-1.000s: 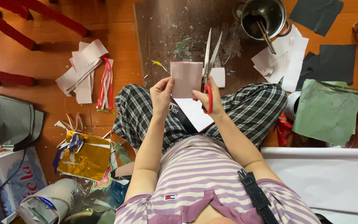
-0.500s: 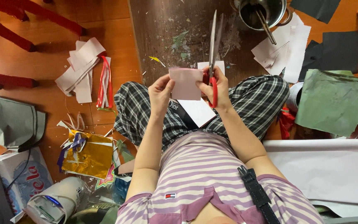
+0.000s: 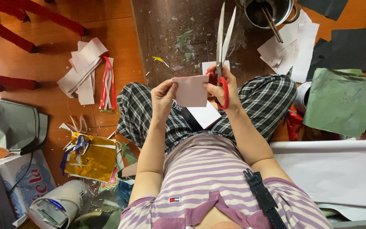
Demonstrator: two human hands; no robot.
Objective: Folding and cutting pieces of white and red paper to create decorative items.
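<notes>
Over your lap, in the head view, your left hand [image 3: 162, 99] pinches the left edge of a small pale pink paper card [image 3: 190, 90], thumb on its front and fingers behind, holding it upright in front of you. Your right hand [image 3: 222, 88] is closed through the red handles of a pair of scissors [image 3: 223, 51]; their long silver blades point away from you, spread slightly apart, and rise just right of the card's far right corner. The card sits between your two hands, above your checked trousers [image 3: 259, 101], and you cannot tell from here whether the blades touch its edge. A white sheet [image 3: 205, 114] lies on your lap right under the card.

Beyond your hands, a dark wooden board [image 3: 170, 29] lies on the floor, littered with small paper scraps. At its far right end stands a metal pot [image 3: 272, 10] with sticks leaning inside. To the right of the pot lie white paper pieces [image 3: 295, 46], then black sheets [image 3: 350, 48], and nearer you a crumpled green sheet [image 3: 339, 101]. A broad white sheet [image 3: 335, 174] spreads at your right side. On your left, pale folded strips [image 3: 83, 70] lie beside a red ribbon [image 3: 106, 85], and nearer you a piece of gold foil [image 3: 92, 159] rests on the orange tiled floor [image 3: 56, 51].
</notes>
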